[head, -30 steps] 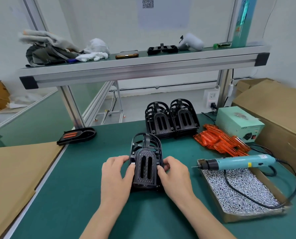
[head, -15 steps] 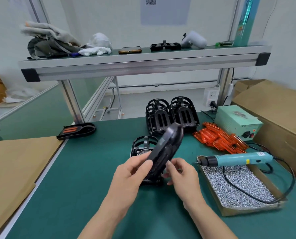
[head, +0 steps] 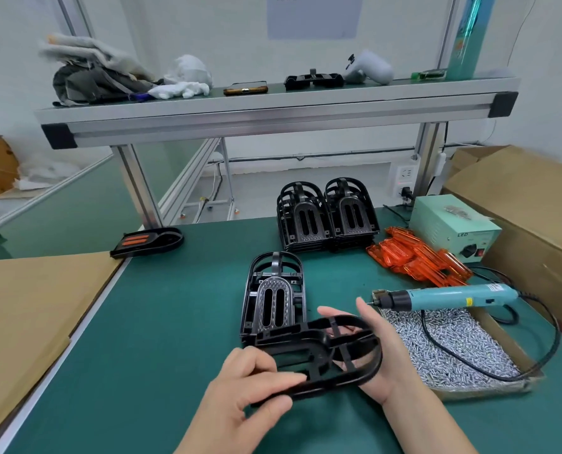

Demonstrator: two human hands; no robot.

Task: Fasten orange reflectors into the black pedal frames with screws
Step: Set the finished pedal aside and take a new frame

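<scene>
Both hands hold one black frame [head: 319, 355] above the mat [head: 161, 339], lying on its side with the curved end toward 3 o'clock. The left hand [head: 246, 398] pinches the lower rail at the straight end between thumb and fingers; the right hand [head: 376, 352] is spread open behind the curved end, palm against it. Directly at 12 o'clock of the held frame, a short stack of frames [head: 274, 299] lies flat, its near edge hidden by the held one. At 3 o'clock, a tray [head: 499, 393] of screws [head: 453, 345] carries a blue screwdriver [head: 450, 298] across its far rim, bit pointing toward 9 o'clock, cord looping over the screws. Beyond it lie orange reflectors [head: 417, 260], then a green power box [head: 450, 227] marked "LED". At 12 o'clock, two taller frame stacks [head: 327, 217] stand side by side. At 10 o'clock, one finished pedal [head: 146, 241] shows orange inserts. A shelf [head: 273, 109] spans the far side.
</scene>
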